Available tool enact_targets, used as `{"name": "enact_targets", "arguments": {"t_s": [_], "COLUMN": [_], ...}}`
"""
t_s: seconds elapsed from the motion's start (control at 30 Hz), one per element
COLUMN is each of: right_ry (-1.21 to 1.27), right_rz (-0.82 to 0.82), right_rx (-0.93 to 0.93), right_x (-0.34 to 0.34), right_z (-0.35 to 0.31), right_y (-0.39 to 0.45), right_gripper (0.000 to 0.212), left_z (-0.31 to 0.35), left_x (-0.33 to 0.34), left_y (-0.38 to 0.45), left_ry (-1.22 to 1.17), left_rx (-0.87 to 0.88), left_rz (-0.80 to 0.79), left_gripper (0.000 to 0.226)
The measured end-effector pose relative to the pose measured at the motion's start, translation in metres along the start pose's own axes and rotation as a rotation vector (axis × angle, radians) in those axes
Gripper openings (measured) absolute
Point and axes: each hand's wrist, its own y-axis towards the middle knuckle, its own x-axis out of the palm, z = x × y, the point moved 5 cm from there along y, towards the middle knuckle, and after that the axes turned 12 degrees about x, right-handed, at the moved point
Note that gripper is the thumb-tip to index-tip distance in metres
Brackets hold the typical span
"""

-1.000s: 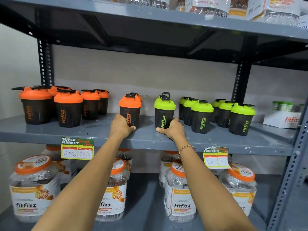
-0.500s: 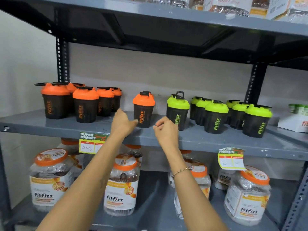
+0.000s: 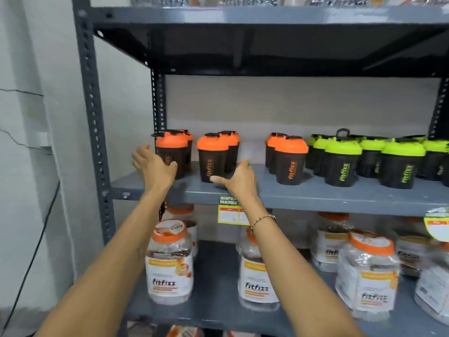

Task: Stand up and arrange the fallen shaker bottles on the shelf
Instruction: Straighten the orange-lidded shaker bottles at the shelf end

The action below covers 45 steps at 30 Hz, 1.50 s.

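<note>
Black shaker bottles stand upright on the grey middle shelf (image 3: pixel 315 195). Orange-lidded ones form the left groups: a far-left bottle (image 3: pixel 171 152), a second bottle (image 3: pixel 212 158) and a third group (image 3: pixel 290 160). Green-lidded bottles (image 3: pixel 341 161) fill the right side. My left hand (image 3: pixel 153 166) is open, fingers spread, just in front of the far-left orange bottle. My right hand (image 3: pixel 237 178) is open beside the second orange bottle, thumb near its base. Neither hand holds anything.
The shelf's grey upright post (image 3: pixel 91 113) stands at the left, with a white wall beyond. Clear jars with orange lids (image 3: pixel 170 261) fill the shelf below. Price tags (image 3: pixel 229 210) hang on the shelf edge. Another shelf (image 3: pixel 267 15) sits overhead.
Both hands let go of the middle orange and green bottles and moved left to the leftmost orange bottles. The view has swung left with them.
</note>
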Motion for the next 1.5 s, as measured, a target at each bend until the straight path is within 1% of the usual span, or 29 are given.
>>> {"name": "enact_targets", "arguments": {"t_s": [0.07,0.1,0.2,0.27,0.33,0.43,0.6,0.7,0.8,0.9,1.1,1.5], "right_ry": [0.006,-0.006,-0.04,-0.048,-0.049,-0.046,-0.073,-0.076,-0.133,-0.172,-0.223,-0.294], "right_rz": [-0.043,-0.064,-0.112,-0.1,-0.067,-0.035,0.018,0.017,0.021,0.055,0.073,0.05], "right_rx": [0.048,0.07,0.128,0.147,0.156,0.183,0.204,0.174,0.145,0.149,0.148,0.145], "right_x": [0.011,0.017,0.034,0.04,0.041,0.034,0.015,0.015,0.021,0.024,0.024,0.026], "right_z": [-0.011,-0.016,-0.028,-0.032,-0.03,-0.02,-0.001,0.002,0.0,-0.004,-0.004,-0.005], "right_y": [0.002,0.003,0.008,0.013,0.017,0.021,0.025,0.024,0.021,0.019,0.018,0.017], "right_gripper": [0.091,0.093,0.1,0.096,0.089,0.085,0.081,0.078,0.077,0.076,0.075,0.076], "left_z": [-0.016,-0.021,-0.03,-0.035,-0.039,-0.038,-0.037,-0.036,-0.036,-0.036,-0.036,-0.033], "left_x": [0.009,0.015,0.032,0.04,0.044,0.044,0.045,0.045,0.043,0.041,0.04,0.038], "left_y": [0.013,0.016,0.019,0.015,0.011,0.005,0.005,0.003,0.003,0.003,0.002,0.001], "left_ry": [-0.029,-0.057,-0.122,-0.127,-0.04,0.107,0.166,0.171,0.159,0.139,0.128,0.131], "left_rx": [-0.093,-0.134,-0.173,-0.152,-0.116,-0.07,-0.053,-0.046,-0.048,-0.04,-0.034,-0.053], "left_rz": [-0.14,-0.21,-0.374,-0.413,-0.389,-0.334,-0.343,-0.343,-0.347,-0.347,-0.349,-0.346], "left_gripper": [0.093,0.098,0.096,0.091,0.082,0.069,0.069,0.069,0.067,0.066,0.067,0.063]}}
